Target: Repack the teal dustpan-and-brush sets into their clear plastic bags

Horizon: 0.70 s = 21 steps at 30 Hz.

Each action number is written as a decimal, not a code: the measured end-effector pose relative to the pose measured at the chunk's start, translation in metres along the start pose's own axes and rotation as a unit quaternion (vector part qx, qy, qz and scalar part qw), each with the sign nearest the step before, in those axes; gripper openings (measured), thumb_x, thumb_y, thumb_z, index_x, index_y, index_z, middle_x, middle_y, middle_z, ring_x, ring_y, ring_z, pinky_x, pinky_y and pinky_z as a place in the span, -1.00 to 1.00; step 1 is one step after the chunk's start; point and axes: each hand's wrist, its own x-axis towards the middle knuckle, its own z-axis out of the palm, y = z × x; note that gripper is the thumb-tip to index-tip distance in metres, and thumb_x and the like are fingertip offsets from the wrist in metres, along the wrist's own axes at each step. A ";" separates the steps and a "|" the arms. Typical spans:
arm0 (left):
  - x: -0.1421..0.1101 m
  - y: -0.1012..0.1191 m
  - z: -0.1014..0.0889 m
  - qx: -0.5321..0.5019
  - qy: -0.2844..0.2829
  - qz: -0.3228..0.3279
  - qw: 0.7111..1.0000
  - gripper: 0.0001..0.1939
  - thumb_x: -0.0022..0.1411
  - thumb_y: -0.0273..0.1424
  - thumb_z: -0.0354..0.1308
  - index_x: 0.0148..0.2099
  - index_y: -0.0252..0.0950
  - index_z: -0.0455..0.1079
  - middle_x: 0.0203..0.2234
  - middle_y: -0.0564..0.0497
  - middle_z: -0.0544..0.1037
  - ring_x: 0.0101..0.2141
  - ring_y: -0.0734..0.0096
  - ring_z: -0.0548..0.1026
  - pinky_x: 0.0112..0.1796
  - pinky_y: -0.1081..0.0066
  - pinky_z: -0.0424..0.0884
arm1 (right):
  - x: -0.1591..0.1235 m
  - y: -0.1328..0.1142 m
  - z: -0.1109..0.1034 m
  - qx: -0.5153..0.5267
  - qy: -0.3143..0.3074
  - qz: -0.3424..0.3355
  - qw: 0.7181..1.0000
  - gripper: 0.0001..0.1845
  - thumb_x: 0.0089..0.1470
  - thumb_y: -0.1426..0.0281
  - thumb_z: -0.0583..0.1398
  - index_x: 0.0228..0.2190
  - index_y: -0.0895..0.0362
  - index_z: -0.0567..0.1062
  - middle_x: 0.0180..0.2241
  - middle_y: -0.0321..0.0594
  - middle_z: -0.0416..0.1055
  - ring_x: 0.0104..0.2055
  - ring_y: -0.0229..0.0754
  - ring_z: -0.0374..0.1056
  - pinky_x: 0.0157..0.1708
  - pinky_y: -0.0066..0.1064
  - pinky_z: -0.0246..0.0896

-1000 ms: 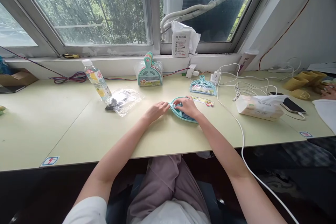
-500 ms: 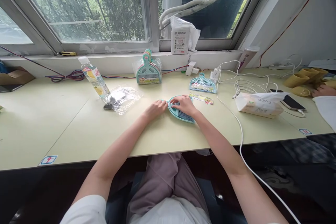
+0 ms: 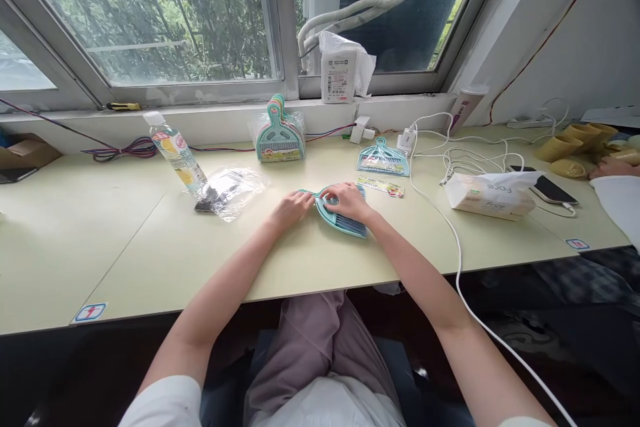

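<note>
On the table in front of me lies a mint-green mini dustpan and brush set (image 3: 345, 222), its handle toward the left and its dark bristles toward the right. My left hand (image 3: 293, 208) is closed around the handle end. Over the brush's body, my right hand (image 3: 347, 200) grips with thumb and fingers curled, hiding part of it. Just beyond my right hand lies a printed label strip (image 3: 381, 187). Another dustpan and brush set (image 3: 383, 161) rests farther back. Against the wall stands a wrapped stack of dustpan sets (image 3: 280, 137).
To the left are a tilted drink bottle (image 3: 176, 157) and a crumpled clear plastic bag (image 3: 235, 190). A tissue pack (image 3: 489, 197), a phone (image 3: 554, 189) and white cables (image 3: 465, 160) occupy the right side. At the far right shows another person's hand (image 3: 617, 168) beside yellow rolls.
The view has shifted slightly. Both hands stay on the dustpan and brush set, with a little more of its handle showing between them.
</note>
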 end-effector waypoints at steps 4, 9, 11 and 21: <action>0.000 -0.003 -0.001 -0.022 0.056 -0.018 0.998 -0.69 0.29 -0.64 -0.17 -0.13 -0.34 0.38 -0.23 -0.13 0.51 -0.18 0.30 0.49 -0.07 0.28 0.38 | 0.000 -0.005 -0.005 0.035 0.007 0.009 0.999 -0.79 0.04 0.33 0.22 -0.22 0.01 0.53 -0.34 -0.32 0.55 -0.25 -0.20 0.43 0.02 -0.27 0.02; -0.002 -0.007 -0.006 -0.096 0.119 -0.027 0.988 -0.67 0.37 -0.55 -0.23 -0.15 -0.31 0.38 -0.14 -0.13 0.52 -0.03 0.32 0.45 0.18 0.17 0.23 | 0.001 -0.004 -0.014 0.060 0.095 0.060 0.992 -0.73 0.16 0.30 0.14 -0.13 0.03 0.53 -0.25 -0.24 0.55 -0.25 -0.17 0.42 0.02 -0.27 0.06; -0.004 -0.009 -0.006 -0.140 0.129 -0.033 0.981 -0.68 0.38 -0.51 -0.22 -0.16 -0.29 0.38 -0.11 -0.12 0.51 0.01 0.33 0.44 0.20 0.17 0.20 | 0.001 0.001 -0.015 0.076 0.090 0.062 0.991 -0.66 0.13 0.21 0.17 -0.07 0.02 0.51 -0.09 -0.17 0.51 -0.07 -0.08 0.37 0.04 -0.25 0.06; 0.006 -0.009 -0.002 -0.383 0.239 -0.271 0.850 -0.61 0.35 -0.27 -0.05 0.18 -0.20 0.22 0.14 -0.19 0.34 0.12 0.19 0.35 0.07 0.09 0.33 | 0.001 0.015 -0.011 0.362 -0.051 0.130 0.922 -0.48 -0.06 -0.05 0.21 -0.39 0.19 0.55 -0.47 -0.31 0.43 -0.40 -0.25 0.29 -0.37 -0.45 0.11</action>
